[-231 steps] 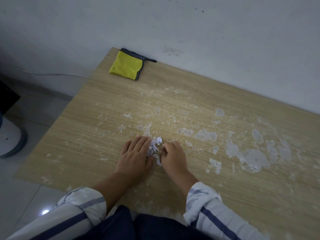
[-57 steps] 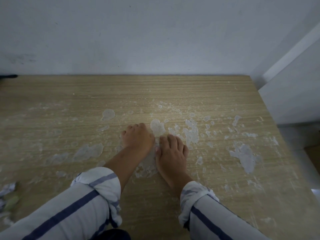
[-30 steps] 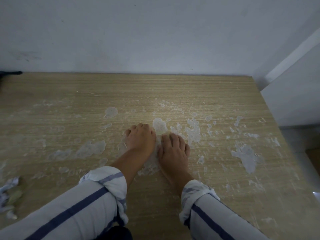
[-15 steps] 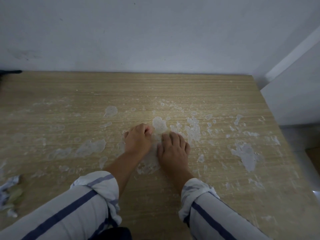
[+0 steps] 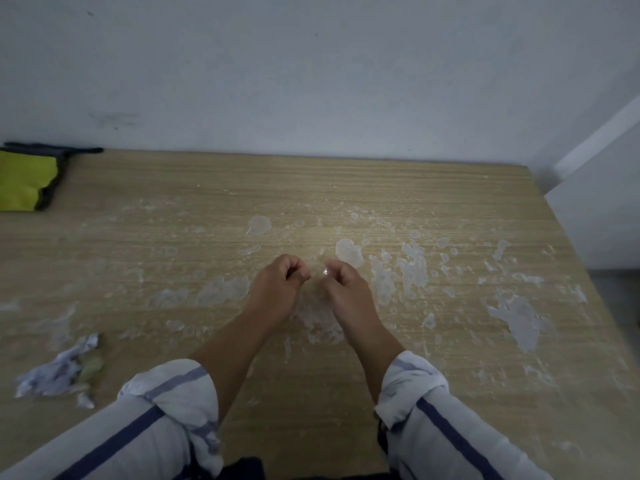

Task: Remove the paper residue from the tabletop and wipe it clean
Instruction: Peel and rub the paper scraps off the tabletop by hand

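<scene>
hands meet at the centre of the frame, above the wooden tabletop. we see our left hand with its fingers curled in towards the palm, loosely closed; whether it holds anything we cannot tell. our right hand is curled the same way just beside it, thumb and forefinger pinched together on a tiny pale scrap at the fingertips. the two hands are near each other but not touching.

white paper residue is stuck in patches across the middle and right of the table, with a large patch at the right of the frame and thinner smears to the left of our hands. a crumpled pile of peeled paper lies at the lower left of the frame. a folded yellow cloth with a dark edge lies at the upper left, against the grey wall. striped sleeves are rolled up on both forearms.
</scene>
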{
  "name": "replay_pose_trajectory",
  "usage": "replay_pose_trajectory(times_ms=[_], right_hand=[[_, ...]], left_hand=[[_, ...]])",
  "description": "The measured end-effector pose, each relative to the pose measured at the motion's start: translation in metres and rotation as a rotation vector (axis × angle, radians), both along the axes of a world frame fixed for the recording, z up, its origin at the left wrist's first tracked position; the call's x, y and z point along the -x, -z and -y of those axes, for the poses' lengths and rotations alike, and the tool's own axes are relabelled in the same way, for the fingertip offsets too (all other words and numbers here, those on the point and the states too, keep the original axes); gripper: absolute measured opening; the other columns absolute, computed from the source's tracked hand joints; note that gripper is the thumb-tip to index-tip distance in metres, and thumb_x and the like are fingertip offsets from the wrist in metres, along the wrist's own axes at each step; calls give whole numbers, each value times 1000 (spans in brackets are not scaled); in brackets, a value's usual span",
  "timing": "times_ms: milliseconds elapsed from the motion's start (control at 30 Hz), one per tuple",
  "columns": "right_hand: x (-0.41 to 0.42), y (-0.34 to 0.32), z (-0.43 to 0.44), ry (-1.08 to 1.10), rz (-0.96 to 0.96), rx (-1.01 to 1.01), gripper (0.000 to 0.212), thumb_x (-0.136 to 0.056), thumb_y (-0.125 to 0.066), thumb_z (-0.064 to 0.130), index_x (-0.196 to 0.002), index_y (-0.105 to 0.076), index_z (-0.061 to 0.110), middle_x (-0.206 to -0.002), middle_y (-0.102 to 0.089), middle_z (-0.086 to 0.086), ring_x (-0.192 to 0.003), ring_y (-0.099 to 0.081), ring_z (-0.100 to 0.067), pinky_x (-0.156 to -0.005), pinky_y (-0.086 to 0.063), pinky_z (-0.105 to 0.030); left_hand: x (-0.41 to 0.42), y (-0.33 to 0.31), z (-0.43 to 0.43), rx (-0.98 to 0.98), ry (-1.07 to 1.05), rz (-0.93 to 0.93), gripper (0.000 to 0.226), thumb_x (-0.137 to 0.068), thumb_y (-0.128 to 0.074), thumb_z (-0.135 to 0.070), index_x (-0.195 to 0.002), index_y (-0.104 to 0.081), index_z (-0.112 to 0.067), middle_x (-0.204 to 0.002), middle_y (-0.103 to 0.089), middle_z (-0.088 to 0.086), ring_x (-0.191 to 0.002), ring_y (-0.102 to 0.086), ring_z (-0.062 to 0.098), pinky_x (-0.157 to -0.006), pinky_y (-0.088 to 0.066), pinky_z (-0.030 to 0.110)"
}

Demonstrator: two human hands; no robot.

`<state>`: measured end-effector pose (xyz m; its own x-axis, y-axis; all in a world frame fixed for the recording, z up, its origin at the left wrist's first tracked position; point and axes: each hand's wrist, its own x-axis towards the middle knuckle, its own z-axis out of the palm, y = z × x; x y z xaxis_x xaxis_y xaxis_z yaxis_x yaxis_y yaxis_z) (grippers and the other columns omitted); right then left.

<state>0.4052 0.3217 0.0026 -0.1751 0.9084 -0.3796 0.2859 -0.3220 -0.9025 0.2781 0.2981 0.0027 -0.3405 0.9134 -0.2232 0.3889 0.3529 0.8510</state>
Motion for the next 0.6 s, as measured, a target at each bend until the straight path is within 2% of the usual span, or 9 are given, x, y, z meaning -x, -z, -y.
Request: replay_pose_trajectory(times_ms=[100, 200, 367, 500, 600], right_hand=[[21, 1, 11, 50, -39, 29, 17, -84, -61, 19, -100, -65, 21, -95, -66, -4, -88, -63, -18, -77, -51, -34], [44, 0, 24, 51, -67, 26, 10, -81, -63, 11, -85, -68, 20, -79, -67, -3, -74, -61, -17, -71, -51, -34], [91, -6, 52, -8, -53, 1, 10, -84, -61, 10, -83, -66, 18, -72, -64, -2, -65, -58, -12, -63, -49, -25], [137, -8, 79, -49, -33, -46, 9, -84, -61, 13, -83, -66, 19, -70, -64, 0, -65, -59, -12, -66, -49, -28], [173, -12, 99, -62, -47, -61, 8, -86, -60, 15, -85, -65, 21, -72, -64, 1, -67, -59, -11, -67, -49, -28]], left_hand=[[18, -3, 15, 8, -15, 2, 10, -89, -58, -25, -81, -60, -20, -69, -58, -7, -60, -50, 7, -55, -36, 21], [39, -5, 35, 16, -28, -27, 9, -89, -59, -26, -83, -61, -19, -70, -58, -7, -61, -50, 6, -54, -35, 20], [81, -7, 70, 16, -114, -71, 7, -85, -62, -25, -80, -59, -22, -67, -55, -11, -60, -49, 2, -52, -34, 16], [119, -14, 99, 12, -206, -95, 8, -84, -63, -22, -79, -56, -23, -69, -55, -11, -63, -51, 6, -54, -36, 20], [151, -24, 122, 23, -261, -117, 9, -85, -62, -22, -89, -54, -23, -77, -58, -8, -67, -51, 6, -54, -32, 16]])
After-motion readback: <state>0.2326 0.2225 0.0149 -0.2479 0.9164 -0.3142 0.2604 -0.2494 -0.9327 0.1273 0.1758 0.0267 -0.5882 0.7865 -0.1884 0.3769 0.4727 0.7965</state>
